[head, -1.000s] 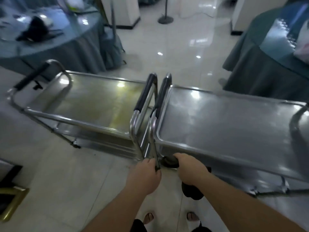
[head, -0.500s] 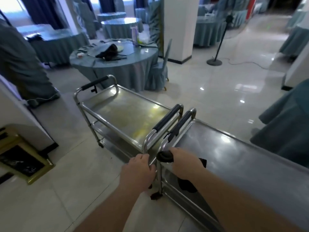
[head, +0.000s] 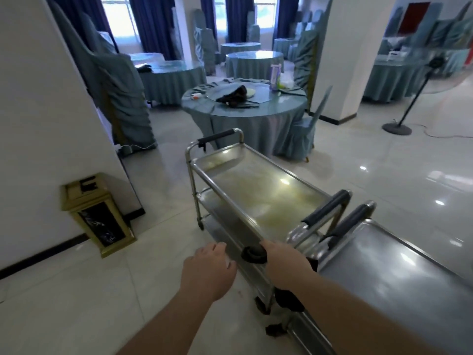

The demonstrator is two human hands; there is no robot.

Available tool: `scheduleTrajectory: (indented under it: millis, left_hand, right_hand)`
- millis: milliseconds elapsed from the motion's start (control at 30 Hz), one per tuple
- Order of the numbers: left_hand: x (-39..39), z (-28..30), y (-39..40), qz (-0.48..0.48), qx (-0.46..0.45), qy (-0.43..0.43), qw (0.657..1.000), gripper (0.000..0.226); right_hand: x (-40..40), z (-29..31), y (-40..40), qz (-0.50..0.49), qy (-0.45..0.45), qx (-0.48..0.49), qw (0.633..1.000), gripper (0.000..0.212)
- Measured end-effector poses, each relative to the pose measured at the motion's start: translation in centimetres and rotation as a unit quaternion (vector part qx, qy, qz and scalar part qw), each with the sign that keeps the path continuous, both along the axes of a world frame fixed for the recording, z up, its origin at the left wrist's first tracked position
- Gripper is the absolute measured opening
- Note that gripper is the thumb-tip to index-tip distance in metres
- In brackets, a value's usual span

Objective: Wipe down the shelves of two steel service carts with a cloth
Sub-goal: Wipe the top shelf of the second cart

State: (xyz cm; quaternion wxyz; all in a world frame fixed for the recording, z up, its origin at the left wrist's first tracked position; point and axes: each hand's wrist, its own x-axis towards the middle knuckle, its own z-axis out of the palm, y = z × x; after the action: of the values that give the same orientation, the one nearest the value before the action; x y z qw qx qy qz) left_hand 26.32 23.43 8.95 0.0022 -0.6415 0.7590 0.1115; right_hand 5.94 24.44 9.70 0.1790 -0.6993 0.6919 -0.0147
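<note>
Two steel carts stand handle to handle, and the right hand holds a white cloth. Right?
Not quite: the head view shows the cloth in the right hand is black, not white. The two carts do stand handle to handle.

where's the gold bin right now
In the head view the gold bin stands on the floor at lower left, against the white wall, left of the nearer steel cart.

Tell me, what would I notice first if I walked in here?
Two shiny steel carts parked handle to handle in front of the person, the left one's top shelf stained yellowish. The right hand grips a dark cloth beside them. Behind stands a round table draped in teal.
</note>
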Motion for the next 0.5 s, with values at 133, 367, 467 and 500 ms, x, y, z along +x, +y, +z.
scheduleTrajectory:
  millis: [133,367,467,500]
  left_hand:
    - [8.9,0.4,-3.5,0.031,-0.010,-0.010,0.999,0.057]
    - [24.2,-0.5,-7.2,0.085,-0.001,0.001,0.996,0.061]
    - [28.5,-1.8,-8.3,0.111,0.025,0.011,0.993,0.061]
    - [29.6,-2.1,-8.7,0.117,0.033,0.013,0.992,0.061]
  right_hand:
    - [8.0,-0.6,-4.7,0.028,-0.006,0.007,1.000,0.041]
    - [22.0,-2.0,-10.9,0.056,-0.003,0.046,0.997,0.043]
    - [26.8,-2.7,-12.6,0.090,0.007,0.065,0.994,0.047]
    - [28.1,-3.0,-13.3,0.104,0.009,0.069,0.992,0.051]
